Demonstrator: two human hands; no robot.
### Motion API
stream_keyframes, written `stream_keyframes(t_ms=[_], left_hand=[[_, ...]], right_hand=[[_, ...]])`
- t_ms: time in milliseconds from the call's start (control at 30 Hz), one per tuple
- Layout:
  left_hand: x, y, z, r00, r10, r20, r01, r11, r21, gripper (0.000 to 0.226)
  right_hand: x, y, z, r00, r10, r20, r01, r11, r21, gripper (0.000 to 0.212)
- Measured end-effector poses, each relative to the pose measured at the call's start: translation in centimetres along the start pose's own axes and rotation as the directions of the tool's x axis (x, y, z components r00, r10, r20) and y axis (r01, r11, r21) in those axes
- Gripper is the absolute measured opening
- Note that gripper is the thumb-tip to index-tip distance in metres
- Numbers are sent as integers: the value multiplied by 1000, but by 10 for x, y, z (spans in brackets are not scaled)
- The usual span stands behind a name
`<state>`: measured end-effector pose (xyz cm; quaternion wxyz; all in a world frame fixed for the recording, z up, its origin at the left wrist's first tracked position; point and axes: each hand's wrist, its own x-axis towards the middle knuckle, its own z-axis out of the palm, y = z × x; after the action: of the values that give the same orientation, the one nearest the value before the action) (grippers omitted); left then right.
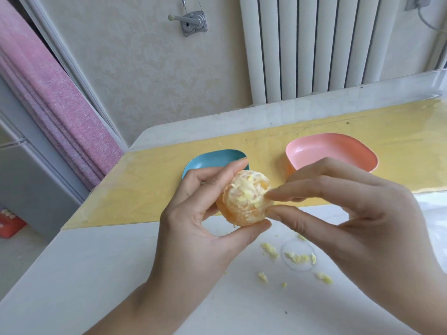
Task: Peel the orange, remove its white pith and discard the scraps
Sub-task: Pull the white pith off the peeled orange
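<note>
The left hand (193,228) and right hand (362,226) are bare.

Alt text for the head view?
The left hand grips a peeled orange over a table while the right hand pinches at its pith. Pith scraps lie on the table; a blue dish and a pink dish sit behind on a yellow mat.

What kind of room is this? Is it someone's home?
Most likely a room in a home: a white radiator stands against the wallpapered wall, a pink curtain hangs at the left, and a blue dish and a pink dish sit on the table behind the peeled orange.
</note>
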<state>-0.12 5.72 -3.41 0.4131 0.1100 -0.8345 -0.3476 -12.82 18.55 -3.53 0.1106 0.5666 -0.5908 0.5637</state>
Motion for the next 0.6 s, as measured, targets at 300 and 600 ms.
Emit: stream_keyframes(t_ms=[300,600], left_hand=[[2,-1,-2,948,315,-38,-283,893,350,62],[0,-1,-3,940,341,-11,-315,881,352,61]], right_hand=[[-1,-2,2,987,162,16,-160,953,258,10],[6,2,-4,988,83,131,-105,979,175,12]])
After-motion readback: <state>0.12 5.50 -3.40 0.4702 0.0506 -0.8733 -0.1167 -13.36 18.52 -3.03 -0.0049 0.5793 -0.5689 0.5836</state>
